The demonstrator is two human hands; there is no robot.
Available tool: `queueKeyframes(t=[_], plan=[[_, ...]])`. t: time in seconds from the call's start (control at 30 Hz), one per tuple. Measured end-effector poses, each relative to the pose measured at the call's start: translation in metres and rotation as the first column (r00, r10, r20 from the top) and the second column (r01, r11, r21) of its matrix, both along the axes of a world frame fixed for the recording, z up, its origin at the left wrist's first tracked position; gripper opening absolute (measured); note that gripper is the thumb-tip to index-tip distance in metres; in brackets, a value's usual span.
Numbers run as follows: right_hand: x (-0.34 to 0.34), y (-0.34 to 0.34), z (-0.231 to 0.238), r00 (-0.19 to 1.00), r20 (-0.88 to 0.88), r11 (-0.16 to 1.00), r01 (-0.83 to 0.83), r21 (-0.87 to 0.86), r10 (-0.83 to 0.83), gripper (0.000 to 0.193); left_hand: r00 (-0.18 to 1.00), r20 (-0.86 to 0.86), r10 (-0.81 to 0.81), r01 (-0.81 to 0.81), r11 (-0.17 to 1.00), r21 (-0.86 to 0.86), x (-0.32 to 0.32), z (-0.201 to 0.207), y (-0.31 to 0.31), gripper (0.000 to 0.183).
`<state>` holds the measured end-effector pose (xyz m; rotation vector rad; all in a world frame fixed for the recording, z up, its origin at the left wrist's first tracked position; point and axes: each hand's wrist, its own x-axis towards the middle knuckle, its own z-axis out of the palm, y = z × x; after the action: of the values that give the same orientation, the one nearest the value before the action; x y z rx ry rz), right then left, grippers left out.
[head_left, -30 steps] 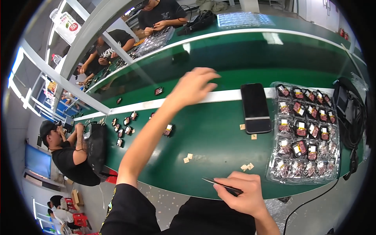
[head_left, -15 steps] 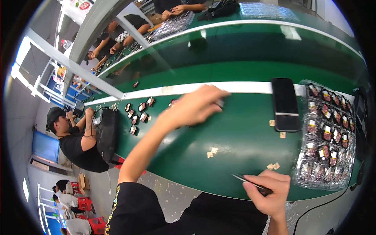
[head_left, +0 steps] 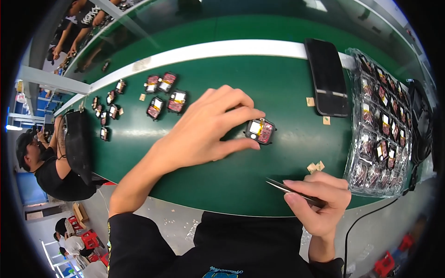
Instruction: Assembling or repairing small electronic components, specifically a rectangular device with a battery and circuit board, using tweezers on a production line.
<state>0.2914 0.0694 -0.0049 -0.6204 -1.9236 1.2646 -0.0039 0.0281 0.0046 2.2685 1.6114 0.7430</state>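
Note:
My left hand point(head_left: 208, 125) reaches over the middle of the green table point(head_left: 232, 185). Its thumb and forefinger grip a small black-rimmed electronic module point(head_left: 260, 131) by its edges, with a pinkish-red circuit board, a white patch and yellow tape facing up. In my right hand point(head_left: 320, 201), near the front edge, is a pair of tweezers point(head_left: 296, 191); the tips point left and stand slightly apart with nothing visible between them. Left of my left hand lie loose modules of the same kind, the nearest being a module point(head_left: 177, 101). Small beige squares point(head_left: 315, 167) lie just beyond my right hand.
A clear plastic tray point(head_left: 354, 162) with several modules stands at the right. Beside it lies a black phone point(head_left: 327, 78), with beige pieces near it. A white rail point(head_left: 222, 47) crosses behind. At the left sits a person point(head_left: 60, 171) near a black bag point(head_left: 78, 143).
My left hand has come nearer and now holds a module. The view has shifted, showing more loose modules beside that hand. My right hand still holds the tweezers.

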Motion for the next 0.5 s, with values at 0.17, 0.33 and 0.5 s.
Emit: queueKeyframes(t=[0.17, 0.33, 0.5], plan=[[0.0, -0.001, -0.004, 0.996, 0.011, 0.996, 0.085, -0.001, -0.085, 0.024, 0.998, 0.032, -0.058, 0.059, 0.997, -0.058, 0.004, 0.005, 0.0, 0.056], [-0.004, 0.001, -0.006, 0.985, 0.068, 0.988, 0.154, 0.031, -0.156, 0.023, 0.982, 0.123, -0.145, 0.167, 0.968, -0.188, 0.011, 0.008, -0.018, 0.06], [-0.014, 0.004, -0.004, 0.985, 0.146, 0.989, 0.077, 0.124, -0.095, 0.025, 0.977, 0.124, -0.175, 0.195, 0.965, -0.175, 0.011, 0.004, -0.013, 0.061]])
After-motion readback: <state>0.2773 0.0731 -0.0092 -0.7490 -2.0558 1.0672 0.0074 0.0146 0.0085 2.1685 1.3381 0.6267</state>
